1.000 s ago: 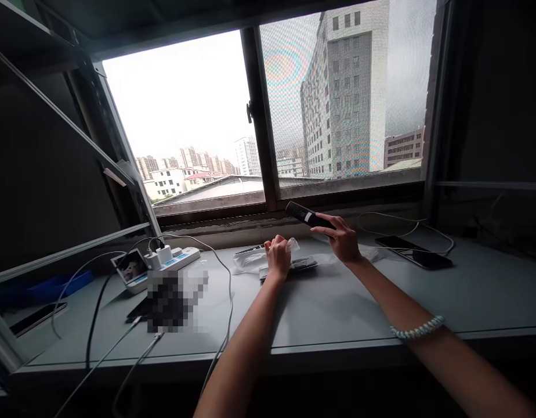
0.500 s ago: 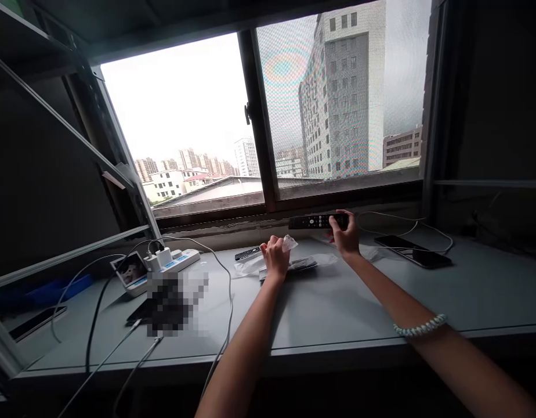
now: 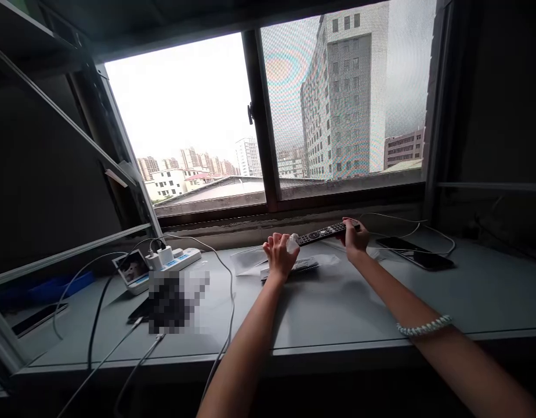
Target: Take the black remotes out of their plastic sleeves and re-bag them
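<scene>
My right hand (image 3: 356, 237) grips one end of a black remote control (image 3: 322, 233), its buttons facing up and its far end slanting down to the left. That end meets crumpled clear plastic (image 3: 292, 242) at the fingers of my left hand (image 3: 280, 255). The left fingers are curled closed on this plastic bag. Below them, another dark remote in a clear bag (image 3: 306, 265) lies on the desk, partly covered by my left hand. Behind the left wrist, a clear plastic bag (image 3: 248, 261) stands loosely spread on the desk.
A black phone (image 3: 415, 253) with a white cable lies at right on the grey desk (image 3: 359, 313). At left are a power strip (image 3: 187, 255) with plugs, a small picture screen (image 3: 132, 268), a blurred dark object (image 3: 170, 302) and several cables. Metal shelf posts flank the window.
My right hand has lowered the remote and tilted its left end down to the left hand's plastic. The small remote seen behind my left hand before no longer shows; clear plastic is there.
</scene>
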Demonstrator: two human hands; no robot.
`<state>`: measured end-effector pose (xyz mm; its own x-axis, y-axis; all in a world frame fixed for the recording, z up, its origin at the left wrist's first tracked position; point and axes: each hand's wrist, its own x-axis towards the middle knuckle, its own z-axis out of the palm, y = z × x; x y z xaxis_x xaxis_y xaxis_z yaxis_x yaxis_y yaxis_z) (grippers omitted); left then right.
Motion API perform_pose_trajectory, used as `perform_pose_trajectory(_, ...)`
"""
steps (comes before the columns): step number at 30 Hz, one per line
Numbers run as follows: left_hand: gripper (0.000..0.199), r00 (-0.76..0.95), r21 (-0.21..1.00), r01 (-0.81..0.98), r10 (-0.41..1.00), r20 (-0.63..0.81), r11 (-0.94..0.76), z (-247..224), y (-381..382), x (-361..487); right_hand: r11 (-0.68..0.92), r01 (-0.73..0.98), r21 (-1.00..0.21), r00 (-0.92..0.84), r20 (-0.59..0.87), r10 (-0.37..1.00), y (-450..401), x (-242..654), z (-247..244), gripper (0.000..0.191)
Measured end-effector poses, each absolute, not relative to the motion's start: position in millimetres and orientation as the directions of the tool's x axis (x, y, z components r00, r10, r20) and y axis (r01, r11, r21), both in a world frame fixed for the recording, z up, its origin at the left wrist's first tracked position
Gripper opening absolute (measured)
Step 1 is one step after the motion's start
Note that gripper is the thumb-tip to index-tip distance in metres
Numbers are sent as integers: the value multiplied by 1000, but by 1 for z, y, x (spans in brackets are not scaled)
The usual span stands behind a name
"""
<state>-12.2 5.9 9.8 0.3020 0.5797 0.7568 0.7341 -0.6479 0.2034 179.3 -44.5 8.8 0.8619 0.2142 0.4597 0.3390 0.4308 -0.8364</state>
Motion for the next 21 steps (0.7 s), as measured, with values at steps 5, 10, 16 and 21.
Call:
perform_pose_trajectory(5, 26, 384, 150, 673, 515, 766, -724, 8, 7, -11, 443, 334, -832, 879, 445, 173, -46, 179, 10, 34)
perform_pose_trajectory(10, 29, 462, 112, 630, 487, 742, -768, 7, 8, -9, 433, 315, -844, 875, 436, 212, -52, 176, 17, 40)
perform_pose_trajectory(16, 29, 441, 126, 624, 481, 758, -771, 7, 9, -8, 496, 402, -770, 786, 568, 244, -59, 169, 24, 53)
perform_pose_trajectory(21, 29, 428, 114, 647, 483, 764, -754, 4, 11, -9, 535, 398, -745, 724, 613, 315, -60, 166, 26, 57)
